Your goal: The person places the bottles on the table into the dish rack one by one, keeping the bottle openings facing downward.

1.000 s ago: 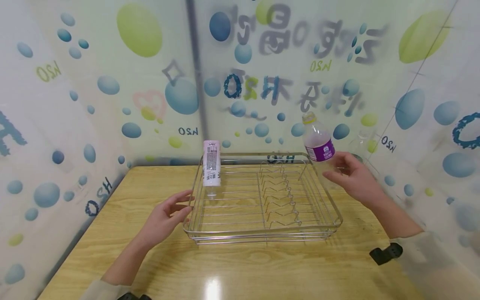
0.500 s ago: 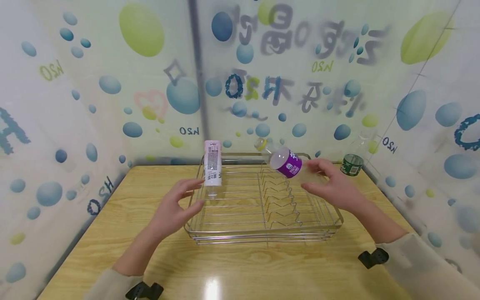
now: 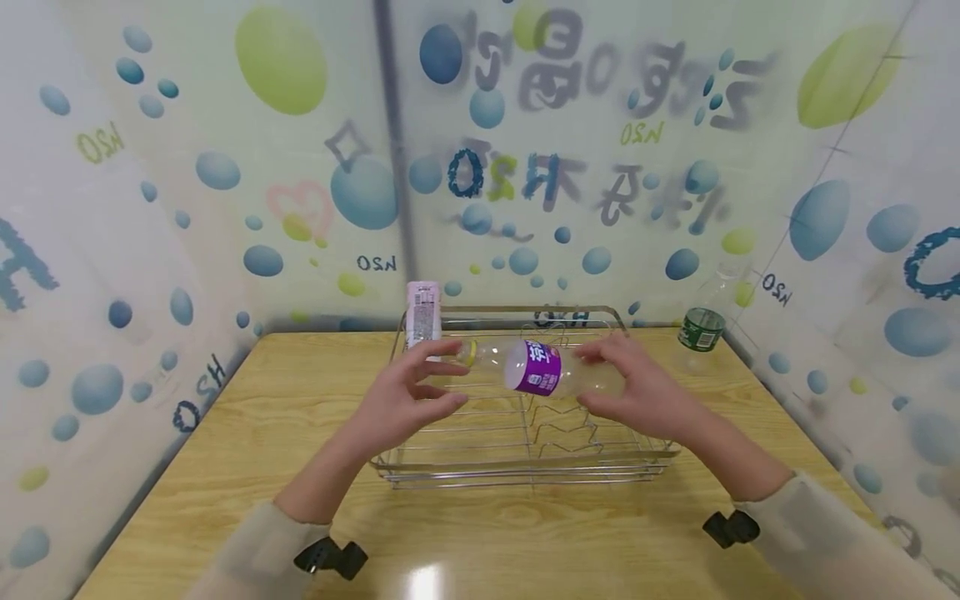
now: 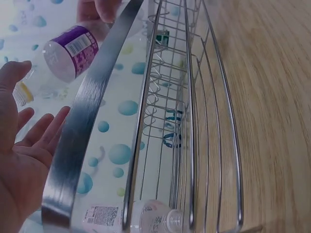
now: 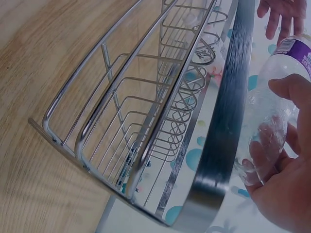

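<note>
right hand (image 3: pixel 637 396) curled round the base end of a clear bottle (image 3: pixel 536 367), holding it sideways over the wire rack (image 3: pixel 525 467), cap pointing left | left hand (image 3: pixel 401 400) spread, fingers loose right by the cap, not gripping | pink bottle (image 3: pixel 422 321) stands upside down in the rack's back-left corner, probably draining | green-label bottle (image 3: pixel 701 329) on the table (image 3: pixel 225 467) past the rack

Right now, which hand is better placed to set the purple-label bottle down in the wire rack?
Probably the right hand: it grips the purple-label bottle lying sideways above the wire rack. The left hand is open at the cap end.
</note>
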The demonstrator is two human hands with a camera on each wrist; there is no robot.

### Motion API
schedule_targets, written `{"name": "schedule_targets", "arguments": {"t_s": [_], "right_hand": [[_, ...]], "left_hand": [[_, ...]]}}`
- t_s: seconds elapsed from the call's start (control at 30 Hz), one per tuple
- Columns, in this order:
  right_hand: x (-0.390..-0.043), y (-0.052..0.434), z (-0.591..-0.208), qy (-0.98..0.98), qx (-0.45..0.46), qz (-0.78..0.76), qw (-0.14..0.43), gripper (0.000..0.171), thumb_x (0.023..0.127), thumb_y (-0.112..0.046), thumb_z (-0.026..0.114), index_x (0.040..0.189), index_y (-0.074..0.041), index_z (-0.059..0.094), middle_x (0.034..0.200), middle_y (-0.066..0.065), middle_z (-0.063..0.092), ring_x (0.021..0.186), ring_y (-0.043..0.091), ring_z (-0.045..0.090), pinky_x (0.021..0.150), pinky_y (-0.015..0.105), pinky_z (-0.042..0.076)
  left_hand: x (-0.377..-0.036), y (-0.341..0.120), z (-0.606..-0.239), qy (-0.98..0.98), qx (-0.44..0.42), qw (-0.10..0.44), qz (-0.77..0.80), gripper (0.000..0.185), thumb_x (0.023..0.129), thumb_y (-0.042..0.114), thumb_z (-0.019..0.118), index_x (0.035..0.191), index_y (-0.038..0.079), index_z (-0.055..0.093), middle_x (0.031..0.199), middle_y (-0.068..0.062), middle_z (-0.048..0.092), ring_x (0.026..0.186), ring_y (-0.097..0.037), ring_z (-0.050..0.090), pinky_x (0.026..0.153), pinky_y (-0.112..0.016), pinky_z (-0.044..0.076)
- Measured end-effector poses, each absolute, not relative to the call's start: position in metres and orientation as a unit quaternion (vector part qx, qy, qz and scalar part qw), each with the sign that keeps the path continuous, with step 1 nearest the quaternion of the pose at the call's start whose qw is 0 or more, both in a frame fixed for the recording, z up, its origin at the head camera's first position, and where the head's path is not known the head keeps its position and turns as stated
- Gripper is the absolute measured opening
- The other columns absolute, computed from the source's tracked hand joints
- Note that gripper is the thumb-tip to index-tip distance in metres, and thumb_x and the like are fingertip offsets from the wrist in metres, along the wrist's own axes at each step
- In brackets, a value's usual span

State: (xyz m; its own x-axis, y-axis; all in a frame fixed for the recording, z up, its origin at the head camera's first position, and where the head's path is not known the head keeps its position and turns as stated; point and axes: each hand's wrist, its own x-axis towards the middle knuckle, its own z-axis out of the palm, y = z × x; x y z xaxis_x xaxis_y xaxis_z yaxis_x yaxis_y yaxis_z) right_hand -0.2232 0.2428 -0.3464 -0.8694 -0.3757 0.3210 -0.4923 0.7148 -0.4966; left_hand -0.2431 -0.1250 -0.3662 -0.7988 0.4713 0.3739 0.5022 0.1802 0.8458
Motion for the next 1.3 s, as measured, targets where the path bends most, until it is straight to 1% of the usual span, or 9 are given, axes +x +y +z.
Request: {"name": "schedule_targets", "arguments": {"t_s": [0.13,0.3,0.57,0.8,0.9,0.97,1.07,1.17,1.3], "right_hand": [[-0.222,0.238,-0.348,-0.926,0.248,0.263,0.108,0.054,0.092,-0.018,0.088,0.142,-0.014,0.069,0.125,0.003,0.066,0.117,0.023,0.055,0.097,0.049,0.057],[-0.221,0.236,-0.351,-0.931,0.254,0.237,0.112,0.056,0.092,-0.018,0.089,0.144,-0.017,0.069,0.127,0.002,0.066,0.123,0.025,0.055,0.101,0.053,0.057],[-0.219,0.233,-0.350,-0.927,0.271,0.238,0.105,0.054,0.091,-0.019,0.090,0.142,-0.018,0.070,0.128,0.002,0.065,0.124,0.027,0.055,0.109,0.061,0.051],[-0.224,0.242,-0.349,-0.918,0.263,0.286,0.084,0.064,0.092,-0.024,0.091,0.150,-0.020,0.064,0.148,0.008,0.061,0.140,0.037,0.052,0.116,0.072,0.048],[-0.225,0.252,-0.349,-0.908,0.252,0.327,0.071,0.068,0.094,-0.027,0.089,0.155,-0.021,0.059,0.156,0.008,0.057,0.146,0.040,0.051,0.120,0.071,0.045],[-0.226,0.259,-0.349,-0.900,0.245,0.354,0.060,0.068,0.097,-0.027,0.087,0.157,-0.021,0.056,0.159,0.008,0.055,0.147,0.039,0.052,0.122,0.067,0.045],[-0.228,0.267,-0.351,-0.884,0.244,0.397,0.041,0.069,0.099,-0.022,0.084,0.160,-0.017,0.052,0.164,0.010,0.053,0.148,0.039,0.054,0.124,0.044,0.049],[-0.229,0.271,-0.354,-0.863,0.247,0.440,0.020,0.068,0.101,-0.017,0.082,0.160,-0.012,0.049,0.163,0.013,0.053,0.144,0.036,0.060,0.113,0.023,0.054],[-0.229,0.271,-0.356,-0.832,0.249,0.496,-0.011,0.068,0.101,-0.013,0.080,0.161,-0.009,0.048,0.157,0.017,0.054,0.134,0.026,0.068,0.099,0.023,0.062]], "left_hand": [[-0.245,-0.116,-0.365,-0.757,-0.309,-0.033,-0.574,0.069,0.097,0.015,0.086,0.159,0.026,0.055,0.159,-0.010,0.058,0.128,-0.033,0.072,0.094,-0.033,0.068],[-0.247,-0.108,-0.366,-0.771,-0.333,-0.033,-0.542,0.070,0.095,0.016,0.088,0.157,0.028,0.058,0.158,-0.009,0.059,0.121,-0.028,0.071,0.088,-0.034,0.069],[-0.247,-0.105,-0.369,-0.794,-0.332,-0.015,-0.509,0.062,0.090,0.012,0.092,0.147,0.014,0.067,0.146,-0.007,0.067,0.114,-0.031,0.077,0.081,-0.027,0.067],[-0.247,-0.111,-0.371,-0.802,-0.315,-0.024,-0.507,0.058,0.089,0.017,0.093,0.141,0.016,0.067,0.139,-0.007,0.070,0.111,-0.028,0.078,0.076,-0.026,0.062],[-0.248,-0.115,-0.372,-0.804,-0.298,-0.025,-0.514,0.057,0.090,0.019,0.093,0.141,0.015,0.067,0.134,-0.011,0.072,0.110,-0.028,0.077,0.074,-0.025,0.058],[-0.248,-0.119,-0.373,-0.804,-0.283,-0.029,-0.521,0.056,0.091,0.020,0.093,0.141,0.016,0.068,0.133,-0.012,0.072,0.110,-0.028,0.077,0.073,-0.026,0.058],[-0.248,-0.123,-0.375,-0.800,-0.266,-0.034,-0.537,0.054,0.092,0.019,0.092,0.140,0.017,0.068,0.135,-0.014,0.070,0.112,-0.033,0.077,0.073,-0.027,0.061],[-0.248,-0.126,-0.376,-0.790,-0.262,-0.038,-0.553,0.053,0.093,0.016,0.090,0.140,0.017,0.068,0.143,-0.017,0.065,0.116,-0.039,0.076,0.076,-0.030,0.066],[-0.248,-0.128,-0.378,-0.783,-0.265,-0.042,-0.561,0.053,0.094,0.013,0.089,0.141,0.014,0.066,0.145,-0.020,0.062,0.116,-0.041,0.076,0.075,-0.029,0.066]]}}
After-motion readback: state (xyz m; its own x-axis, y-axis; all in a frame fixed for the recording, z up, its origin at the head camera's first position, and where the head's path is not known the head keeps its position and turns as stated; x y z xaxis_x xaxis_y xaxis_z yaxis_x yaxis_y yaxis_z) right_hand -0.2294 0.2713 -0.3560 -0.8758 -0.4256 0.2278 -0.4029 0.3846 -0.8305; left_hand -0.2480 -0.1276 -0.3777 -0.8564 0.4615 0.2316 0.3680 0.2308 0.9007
